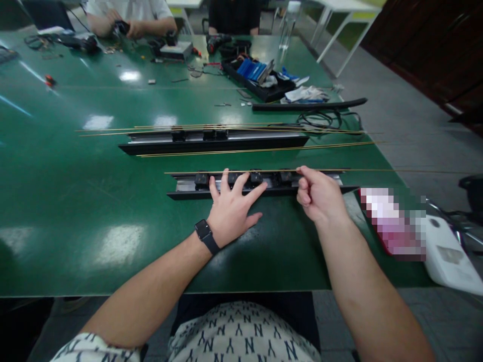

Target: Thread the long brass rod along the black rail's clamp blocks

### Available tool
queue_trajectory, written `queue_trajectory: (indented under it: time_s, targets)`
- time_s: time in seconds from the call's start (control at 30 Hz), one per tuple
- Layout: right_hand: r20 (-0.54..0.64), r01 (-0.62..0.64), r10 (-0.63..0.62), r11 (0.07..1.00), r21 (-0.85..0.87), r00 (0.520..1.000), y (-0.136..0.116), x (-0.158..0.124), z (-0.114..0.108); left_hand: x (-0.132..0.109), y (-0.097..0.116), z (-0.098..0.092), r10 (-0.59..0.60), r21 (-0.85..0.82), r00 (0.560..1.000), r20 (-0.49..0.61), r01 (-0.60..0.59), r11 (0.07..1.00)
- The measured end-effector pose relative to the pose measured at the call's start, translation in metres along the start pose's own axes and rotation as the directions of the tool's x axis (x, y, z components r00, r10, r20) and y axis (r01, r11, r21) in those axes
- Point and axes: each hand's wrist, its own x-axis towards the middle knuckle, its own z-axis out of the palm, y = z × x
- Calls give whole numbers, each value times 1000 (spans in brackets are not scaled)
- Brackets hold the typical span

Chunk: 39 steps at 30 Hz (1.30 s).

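Before me on the table lies a black channel-shaped rail (184, 195) with a silvery inside and several black blocks (202, 180) seated in it. My left hand (232, 211), a watch on its wrist, rests over the rail with fingers spread, its fingertips among the blocks. Along the rail's far edge runs a thin brass-coloured rod (181, 173), which sticks out well past the right end. Near that end my right hand (320, 193) pinches the rod between thumb and forefinger, the other fingers curled.
Beyond lies a second black rail (215, 146) with more thin rods (241, 151) alongside. A black tray (264, 90), gloves (307, 94) and cables (320, 119) sit farther back. At right are a partly blurred red-edged object (392, 226) and a white device (449, 256). Two people sit opposite.
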Motion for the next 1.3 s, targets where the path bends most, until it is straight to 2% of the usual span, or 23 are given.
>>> queue_trajectory:
  time_s: [0.63,1.07,1.3]
  targets:
    - [-44,10,-10,1000,-4,999,2,2,3,0,0,1,-1,-7,1000,-2,1,1000]
    - [-5,-9,9,1000,-12,1000,-3,-3,3,-1,1,0,-6,-4,1000,5,6,1000]
    - [-23,2,-2,1000,-19,1000,-2,-2,4,0,1,-1,-11,-13,1000,11,11,1000]
